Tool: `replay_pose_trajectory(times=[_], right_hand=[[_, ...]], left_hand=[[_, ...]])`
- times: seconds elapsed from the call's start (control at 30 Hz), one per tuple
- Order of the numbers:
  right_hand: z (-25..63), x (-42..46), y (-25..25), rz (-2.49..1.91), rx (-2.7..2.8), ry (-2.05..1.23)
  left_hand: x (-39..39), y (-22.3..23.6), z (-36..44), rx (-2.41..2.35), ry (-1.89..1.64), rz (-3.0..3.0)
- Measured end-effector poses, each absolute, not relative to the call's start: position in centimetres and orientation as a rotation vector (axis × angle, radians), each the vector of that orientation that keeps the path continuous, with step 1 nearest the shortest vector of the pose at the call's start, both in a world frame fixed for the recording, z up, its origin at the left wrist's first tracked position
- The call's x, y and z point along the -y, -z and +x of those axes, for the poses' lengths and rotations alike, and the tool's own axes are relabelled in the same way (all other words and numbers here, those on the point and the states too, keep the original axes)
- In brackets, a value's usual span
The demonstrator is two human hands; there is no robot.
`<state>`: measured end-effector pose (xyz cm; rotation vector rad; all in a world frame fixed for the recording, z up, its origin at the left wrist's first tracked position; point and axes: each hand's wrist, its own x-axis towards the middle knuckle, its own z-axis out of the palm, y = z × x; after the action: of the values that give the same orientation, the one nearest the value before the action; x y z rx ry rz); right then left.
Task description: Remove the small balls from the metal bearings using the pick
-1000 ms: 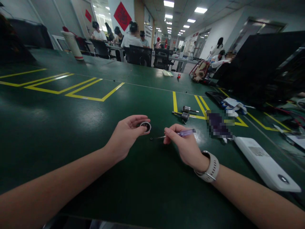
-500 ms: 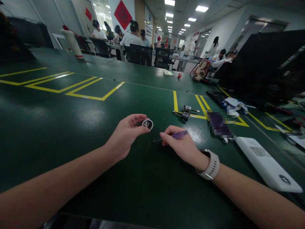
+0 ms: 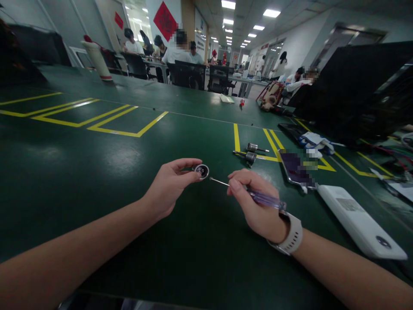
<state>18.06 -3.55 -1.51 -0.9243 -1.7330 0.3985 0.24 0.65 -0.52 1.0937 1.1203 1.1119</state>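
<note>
Evidently fine tool-to-part stage: left hand (image 3: 167,185) pinched metal cup (image 3: 203,172) by rim, open face toward me. Right hand (image 3: 253,213) held purple-handled screwdriver (image 3: 265,200), tip just beside metal cup, at four o'clock. I judged closer approach needed steady aim. Metal parts (image 3: 251,157) lay at two o'clock on counter (image 3: 193,262).

Left hand (image 3: 171,183): thumb and fingers closed in a pinch, fingertips toward the right hand; wrist roughly in line with forearm, which enters from lower left. Right hand (image 3: 254,202): thumb and index pinched, remaining fingers curled; forearm enters from lower right, angled up and leftward. Both arms bare. Hands apart, at similar height.
</note>
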Motion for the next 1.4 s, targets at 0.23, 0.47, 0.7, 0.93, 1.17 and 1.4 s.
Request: replay_pose_trajectory(times=[0.23, 0.47, 0.7, 0.93, 1.17, 1.4], right_hand=[[17.4, 3.3, 1.2, -0.908, 1.925, -0.336], [17.4, 3.3, 1.5, -0.884, 1.964, -0.303], [17.2, 3.2, 1.6, -0.869, 1.986, -0.296], [17.1, 3.6, 1.4, -0.838, 2.030, -0.277], [17.0, 3.5, 1.3, -0.875, 2.020, -0.269], [17.3, 3.7, 1.2, -0.992, 1.800, -0.394]], left_hand=[[-0.2, 0.4, 0.2, -1.111, -1.073, 1.159], [0.0, 0.7, 0.1, -1.094, -1.044, 1.231], [0.0, 0.7, 0.1, -1.154, -1.071, 1.389], [-0.1, 1.0, -0.1, -1.161, -1.081, 1.471], [0.0, 0.6, 0.1, -1.180, -1.074, 1.454], [-0.5, 1.0, 0.0, -1.075, -0.980, 1.393]])
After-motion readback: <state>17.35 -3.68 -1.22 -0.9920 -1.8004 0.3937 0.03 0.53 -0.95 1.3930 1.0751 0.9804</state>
